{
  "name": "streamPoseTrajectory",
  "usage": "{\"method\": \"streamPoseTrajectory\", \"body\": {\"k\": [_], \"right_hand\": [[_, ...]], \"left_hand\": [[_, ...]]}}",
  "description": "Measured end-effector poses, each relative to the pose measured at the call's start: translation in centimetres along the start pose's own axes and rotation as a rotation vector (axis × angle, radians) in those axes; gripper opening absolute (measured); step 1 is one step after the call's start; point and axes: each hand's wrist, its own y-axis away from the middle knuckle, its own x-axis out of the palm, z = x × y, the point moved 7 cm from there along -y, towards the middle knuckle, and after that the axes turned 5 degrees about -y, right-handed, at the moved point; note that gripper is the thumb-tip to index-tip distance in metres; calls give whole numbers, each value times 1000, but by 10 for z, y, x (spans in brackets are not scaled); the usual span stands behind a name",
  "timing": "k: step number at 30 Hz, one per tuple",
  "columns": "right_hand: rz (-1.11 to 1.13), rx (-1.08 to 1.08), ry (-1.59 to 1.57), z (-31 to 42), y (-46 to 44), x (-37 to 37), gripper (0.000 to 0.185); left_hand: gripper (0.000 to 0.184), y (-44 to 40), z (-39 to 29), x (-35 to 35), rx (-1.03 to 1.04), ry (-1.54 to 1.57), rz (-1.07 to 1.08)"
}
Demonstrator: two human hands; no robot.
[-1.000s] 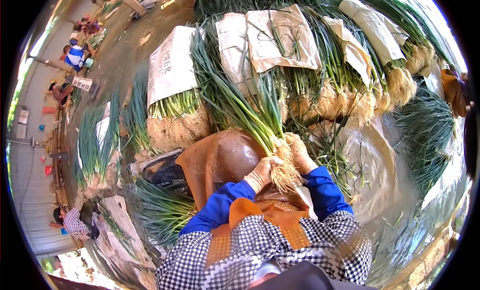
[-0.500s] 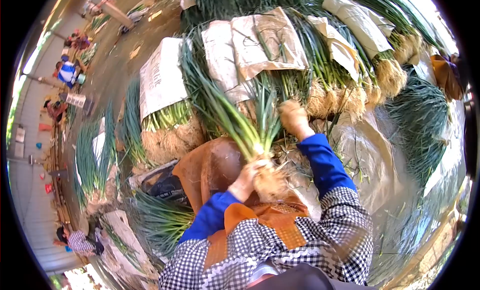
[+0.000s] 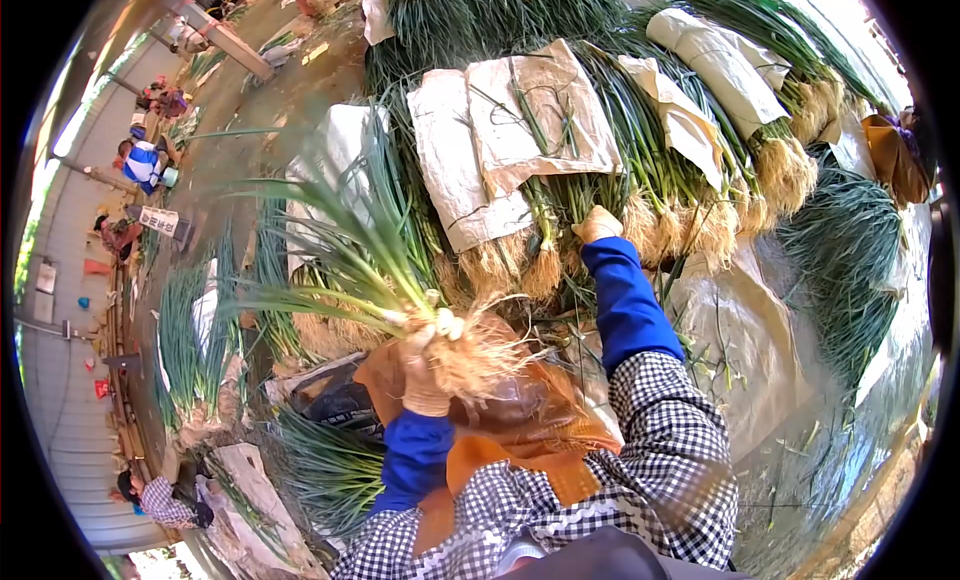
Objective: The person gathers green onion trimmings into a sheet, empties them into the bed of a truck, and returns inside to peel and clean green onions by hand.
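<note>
My left hand (image 3: 425, 385) is closed around the base of a bunch of green onions (image 3: 475, 352). Its leaves fan out up and to the left, blurred by motion, while the pale roots hang toward the right. Beyond my lap, my right hand (image 3: 600, 225) reaches to the front edge of a long row of green onions (image 3: 640, 145). Those fingers are curled in among the stems and roots, and what they hold is hidden. A small bunch (image 3: 541, 265) with roots downward lies just left of that hand.
Pale sacks (image 3: 545, 110) cover parts of the row. A brown apron (image 3: 500, 405) spreads over my lap. More green onions (image 3: 330, 470) lie at my left, and a loose leafy pile (image 3: 840, 250) lies at right. Other people (image 3: 165, 500) sit along the left side.
My left hand has swung the bunch leftward and tilted its leaves to the left. My right hand has moved slightly right and now reaches into the row's front edge.
</note>
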Motion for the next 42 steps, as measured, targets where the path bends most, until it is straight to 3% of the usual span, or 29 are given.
{"method": "streamPoseTrajectory", "body": {"k": [2, 3, 5, 7, 9, 11, 12, 13, 15, 17, 19, 21, 23, 24, 25, 27, 28, 29, 31, 32, 35, 36, 37, 39, 40, 41, 42], "right_hand": [[246, -146, -146, 12, 9, -3, 39], [244, -145, -135, 14, 25, -22, 39], [400, -129, -782, 39, 97, -57, 14], [572, -254, -1122, 18, 117, -52, 16], [565, -168, -1087, -18, 114, -15, 20], [487, -167, -709, -35, 130, -4, 28], [651, -156, -965, -29, 148, -2, 28], [658, -272, -1002, -19, 163, -10, 31], [654, -240, -1038, -25, 174, 3, 30], [766, -124, -1075, -6, 205, 0, 29], [760, -235, -1003, 9, 223, 0, 27], [927, -152, -1100, 4, 219, 37, 29], [718, -246, -1032, 16, 205, 20, 33], [594, -245, -1167, 20, 197, 15, 36], [404, -251, -1216, 7, 170, 34, 34], [246, -166, -1067, -5, 144, 59, 27], [-95, -442, -669, 3, 152, 39, 26], [-163, -376, -671, 1, 154, 42, 30], [-334, -396, -191, -1, 171, 27, 34], [-381, -446, -183, 0, 183, 14, 39], [-468, -511, -63, -16, 203, -4, 36], [-398, -397, -456, -44, 194, 9, 32], [-425, -548, -405, -33, 213, -7, 26], [-109, -543, -416, -37, 234, 2, 20], [70, -453, -656, -43, 247, -5, 24], [234, -184, -918, -53, 258, -18, 24], [173, -127, -1008, -80, 249, -23, 27]], "left_hand": [[45, -6, 20, -23, -13, 118, 22], [45, -6, 23, -29, -12, 129, 21], [45, -4, 28, -43, -55, 187, -53], [43, -6, 36, -60, -41, 160, -101], [40, -8, 48, -46, -101, 183, -52], [35, -11, 59, -45, -143, 214, -41], [34, -13, 64, -46, -137, 192, -20], [33, -8, 68, -40, -140, 170, -11], [28, 6, 94, -16, -399, 148, -158], [24, 14, 129, -14, -530, 44, -207], [17, 16, 177, -65, -560, -167, -177], [16, 31, 191, -44, -712, -49, -236], [19, 29, 198, -46, -673, -30, -248], [19, 30, 202, -48, -676, -29, -248], [19, 31, 203, -53, -677, -43, -287], [20, 32, 204, -60, -670, -61, -328], [19, 31, 202, -62, -638, -77, -349], [19, 29, 200, -63, -607, -90, -369], [18, 30, 203, -65, -611, -63, -370], [18, 28, 204, -67, -593, -61, -352], [18, 23, 199, -58, -562, -11, -280], [18, 25, 197, -52, -579, -4, -304], [17, 25, 195, -48, -587, 6, -330], [18, 24, 194, -54, -582, 3, -339], [19, 22, 193, -56, -575, 15, -349], [21, 21, 194, -59, -568, 31, -361], [21, 21, 194, -63, -560, 32, -352]]}}
